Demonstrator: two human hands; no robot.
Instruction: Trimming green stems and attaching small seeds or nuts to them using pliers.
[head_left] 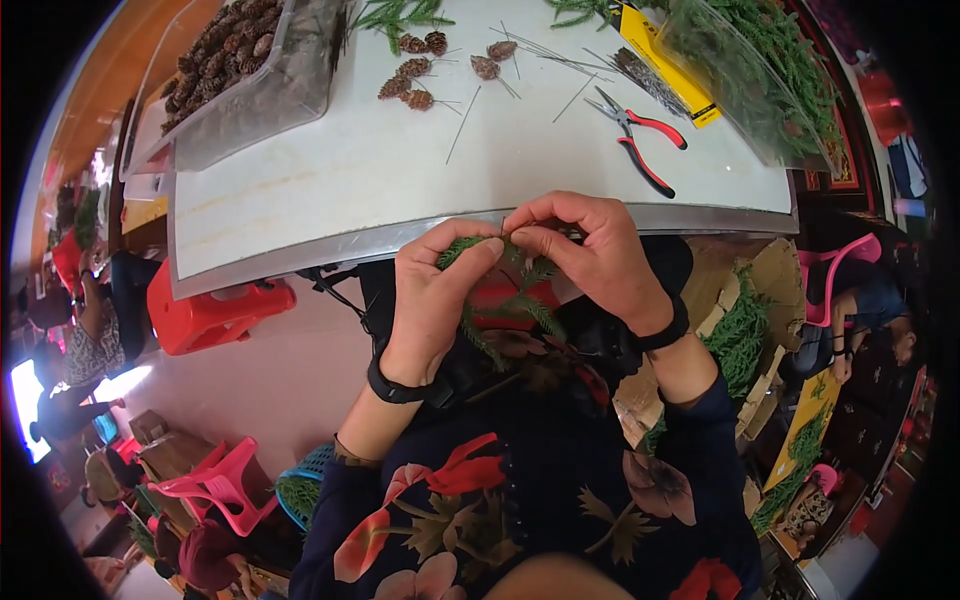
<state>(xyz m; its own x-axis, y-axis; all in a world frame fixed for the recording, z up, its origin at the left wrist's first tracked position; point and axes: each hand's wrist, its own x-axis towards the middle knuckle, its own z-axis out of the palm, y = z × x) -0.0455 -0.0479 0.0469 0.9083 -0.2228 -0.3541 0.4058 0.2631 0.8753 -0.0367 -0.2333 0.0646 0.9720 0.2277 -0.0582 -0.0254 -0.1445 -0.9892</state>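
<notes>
My left hand pinches a green artificial pine sprig between thumb and fingers, just off the table's near edge. The sprig's branches hang below my fingers. Fingertip to fingertip with it, my right hand is closed in a pinch at the top of the sprig, where a short dark wire end sticks up. My fingers partly hide the wire. Beyond my hands, on the white table, lie several wired pine cones, loose thin wires and red-and-black-handled pliers with their handles spread.
A clear bin of pine cones stands at the left, another clear bin with green sprigs at the right. Beside that is a yellow packet with wires. A red stool and a cardboard box of greenery flank me. Other people sit further off.
</notes>
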